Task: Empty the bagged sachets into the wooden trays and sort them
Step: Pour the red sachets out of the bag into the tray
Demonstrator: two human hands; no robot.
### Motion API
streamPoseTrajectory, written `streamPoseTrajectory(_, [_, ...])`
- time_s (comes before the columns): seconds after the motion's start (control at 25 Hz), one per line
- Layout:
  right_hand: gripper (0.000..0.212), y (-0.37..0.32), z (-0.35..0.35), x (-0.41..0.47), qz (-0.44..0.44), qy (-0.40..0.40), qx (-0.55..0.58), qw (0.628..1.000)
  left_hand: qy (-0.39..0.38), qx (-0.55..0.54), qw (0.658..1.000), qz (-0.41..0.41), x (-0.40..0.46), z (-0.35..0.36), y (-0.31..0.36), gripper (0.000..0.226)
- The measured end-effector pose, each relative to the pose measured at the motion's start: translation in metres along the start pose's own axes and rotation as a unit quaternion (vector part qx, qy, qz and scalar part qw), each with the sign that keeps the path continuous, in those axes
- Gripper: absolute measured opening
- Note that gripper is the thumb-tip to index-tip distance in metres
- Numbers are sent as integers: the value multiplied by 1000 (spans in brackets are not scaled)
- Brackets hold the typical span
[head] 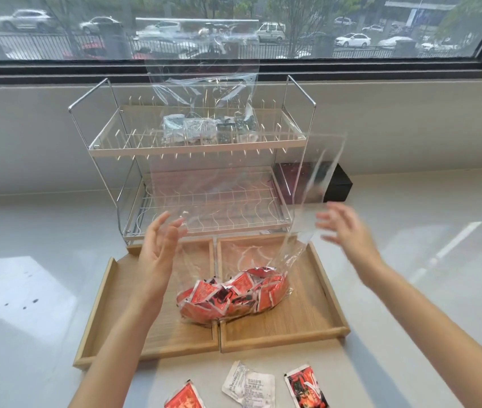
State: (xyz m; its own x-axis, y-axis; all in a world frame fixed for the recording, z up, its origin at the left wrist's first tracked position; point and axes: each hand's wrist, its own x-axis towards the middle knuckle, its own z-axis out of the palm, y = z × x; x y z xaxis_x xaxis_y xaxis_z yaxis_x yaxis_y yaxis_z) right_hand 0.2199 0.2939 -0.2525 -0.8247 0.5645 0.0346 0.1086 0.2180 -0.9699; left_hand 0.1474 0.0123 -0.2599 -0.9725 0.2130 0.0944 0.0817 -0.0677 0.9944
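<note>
Head view, looking down at a pale surface (pixel 410 290) under a window (pixel 351 25). Two wooden trays sit side by side, touching: left tray (pixel 107 304), right tray (pixel 307 313). A clear plastic bag (pixel 234 207) stands upright across the seam between them, mouth up, its bottom resting on both trays. Red sachets (pixel 234 295) are heaped inside the bottom of the bag, none loose in the trays.

Left hand (pixel 157 245) is raised at the bag's left edge, fingers straight and spread, fingertips at or just touching the plastic; it holds nothing. Right hand (pixel 345 228) is up at the bag's right side, fingers spread and straight (blurred), just apart from the plastic as far as I can tell.

Behind the trays: a two-tier wire rack (pixel 192 160). On its upper tier sits a second clear bag (pixel 204 83) with dark and white sachets (pixel 207 128) in its bottom. A black box (pixel 337 184) stands right of the rack.

Near edge of the surface: three loose sachets, one red (pixel 184 397), one white (pixel 248 384), one red-and-black (pixel 306 387).
</note>
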Motion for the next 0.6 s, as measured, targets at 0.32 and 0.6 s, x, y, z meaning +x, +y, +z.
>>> streamPoseTrajectory(0.32, [69,105,53,-50,130,-156,-151,968,-94,114,972,-181,-51,-13,-78,71])
streamPoseTrajectory(0.6, [6,96,47,-57,112,-101,-136,979,-19,172,977,-123,-49,-9,-93,30])
